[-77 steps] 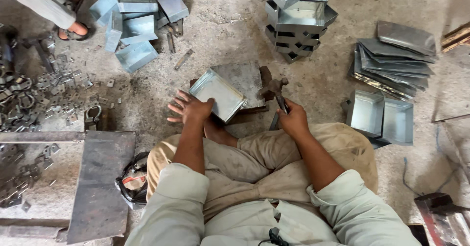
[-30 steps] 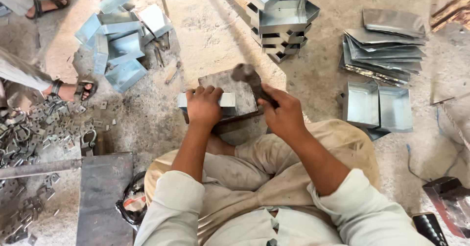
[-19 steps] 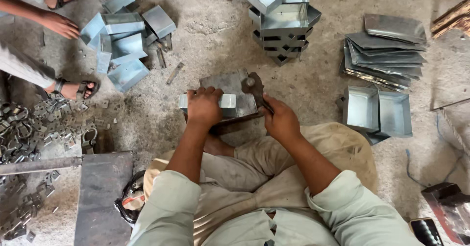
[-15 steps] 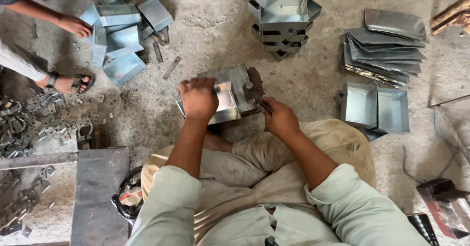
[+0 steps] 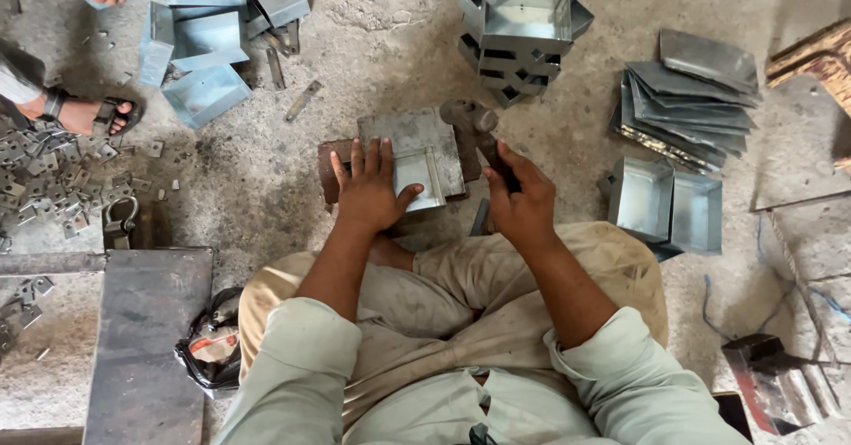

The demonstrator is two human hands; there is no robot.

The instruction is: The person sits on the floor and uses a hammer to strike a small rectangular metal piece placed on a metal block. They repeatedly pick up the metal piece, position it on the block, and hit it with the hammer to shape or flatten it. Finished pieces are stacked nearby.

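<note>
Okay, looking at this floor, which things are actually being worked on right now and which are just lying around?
In hand:
left hand pressing the sheet-metal piece
right hand gripping the hammer

Lying about:
stack of metal boxes
flat sheet pile
two open trays
dark steel plate

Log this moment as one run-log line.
left hand: pressing folded grey sheet-metal tray on block | right hand: gripping rusty metal hammer, head above tray | finished trays stacked beyond
</note>
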